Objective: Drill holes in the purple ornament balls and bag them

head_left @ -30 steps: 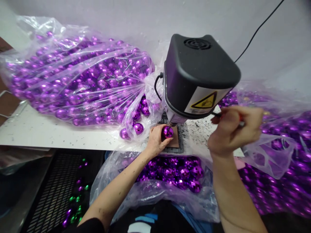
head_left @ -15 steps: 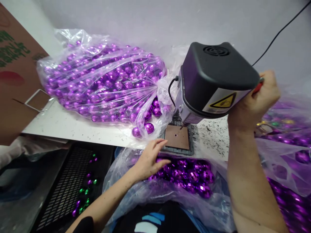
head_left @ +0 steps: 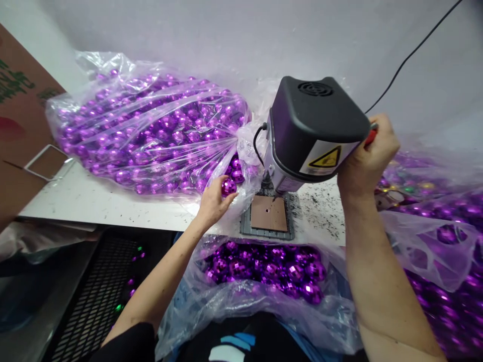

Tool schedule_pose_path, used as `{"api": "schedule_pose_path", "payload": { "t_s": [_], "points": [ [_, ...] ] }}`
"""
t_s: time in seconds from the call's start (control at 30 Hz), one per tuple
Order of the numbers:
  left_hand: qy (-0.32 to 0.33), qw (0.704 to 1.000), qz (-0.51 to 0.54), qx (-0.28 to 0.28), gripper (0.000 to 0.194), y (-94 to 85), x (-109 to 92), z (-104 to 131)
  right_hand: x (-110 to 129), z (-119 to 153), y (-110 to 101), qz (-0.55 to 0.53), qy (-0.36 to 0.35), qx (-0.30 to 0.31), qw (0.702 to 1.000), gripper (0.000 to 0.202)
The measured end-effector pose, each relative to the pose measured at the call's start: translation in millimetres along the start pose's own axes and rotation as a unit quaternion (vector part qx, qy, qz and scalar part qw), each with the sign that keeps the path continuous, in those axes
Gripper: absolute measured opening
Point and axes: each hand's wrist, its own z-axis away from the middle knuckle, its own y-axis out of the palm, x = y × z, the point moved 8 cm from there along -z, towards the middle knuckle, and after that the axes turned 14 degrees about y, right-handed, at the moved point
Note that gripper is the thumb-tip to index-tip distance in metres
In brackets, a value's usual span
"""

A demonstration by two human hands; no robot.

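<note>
Our left hand's fingers are bent around one shiny purple ball, holding it by the far-left big bag on the desk. Our right hand is wrapped around the red handle, right of the black machine.

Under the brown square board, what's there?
A grey base plate shows past the edges of the brown square board; whatever lies directly beneath the board is covered.
</note>
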Motion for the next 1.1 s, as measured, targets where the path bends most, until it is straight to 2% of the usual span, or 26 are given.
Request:
{"api": "schedule_pose_path", "payload": {
  "t_s": [0.03,0.1,0.17,0.23,0.3,0.37,0.43,0.5,0.67,0.73,0.83,0.9,0.97,1.03,1.1],
  "points": [
    [-0.036,0.995,0.085,-0.038,0.049,-8.1,-1.9,1.8,1.3,0.5,-0.2,-0.004,-0.001,-0.002,1.0,0.063],
    [-0.099,0.959,0.257,-0.069,0.051,-10.9,-9.2,9.8,4.2,1.4,-0.3,-0.009,-0.002,-0.006,1.0,0.063],
    [-0.149,0.907,0.392,-0.047,0.05,2.3,-21.4,22.4,7.0,2.1,-0.1,-0.011,-0.003,-0.007,1.0,0.064],
    [-0.192,0.854,0.483,-0.007,0.051,23.7,-33.0,37.7,8.6,2.6,0.2,-0.013,-0.003,-0.007,1.0,0.064],
    [-0.226,0.809,0.541,0.032,0.053,46.2,-40.8,51.6,9.1,2.8,0.0,-0.013,-0.004,-0.006,1.0,0.065],
    [-0.247,0.777,0.575,0.067,0.055,65.6,-45.1,60.9,8.8,2.7,-0.9,-0.011,-0.008,-0.009,1.0,0.065],
    [-0.255,0.757,0.595,0.086,0.057,78.3,-46.7,64.4,7.7,2.5,-1.3,-0.01,-0.009,-0.009,1.0,0.064],
    [-0.252,0.751,0.604,0.086,0.058,84.9,-46.3,63.5,6.0,2.2,-1.1,-0.007,-0.005,-0.007,1.0,0.064],
    [-0.25,0.769,0.583,0.078,0.057,94.2,-40.2,61.0,5.6,3.2,0.0,-0.01,0.004,0.001,1.0,0.062],
    [-0.251,0.785,0.562,0.066,0.053,97.0,-35.7,60.3,6.5,3.7,0.5,-0.016,0.006,0.005,1.0,0.064],
    [-0.228,0.852,0.47,0.031,0.048,92.8,-27.2,54.3,7.8,4.1,0.4,-0.024,0.005,0.006,1.0,0.065],
    [-0.176,0.91,0.374,0.019,0.046,85.6,-27.1,45.9,8.0,3.9,0.1,-0.028,0.004,0.004,1.0,0.065],
    [-0.111,0.956,0.27,0.028,0.045,80.6,-32.2,37.2,7.6,3.7,0.1,-0.028,0.004,0.001,1.0,0.065],
    [-0.047,0.983,0.168,0.047,0.045,79.3,-39.3,30.4,6.8,3.5,0.5,-0.025,0.004,-0.002,1.0,0.065],
    [0.008,0.995,0.085,0.06,0.046,81.1,-46.5,25.6,5.5,3.4,1.1,-0.03,0.006,0.001,1.0,0.065]
  ]
}}
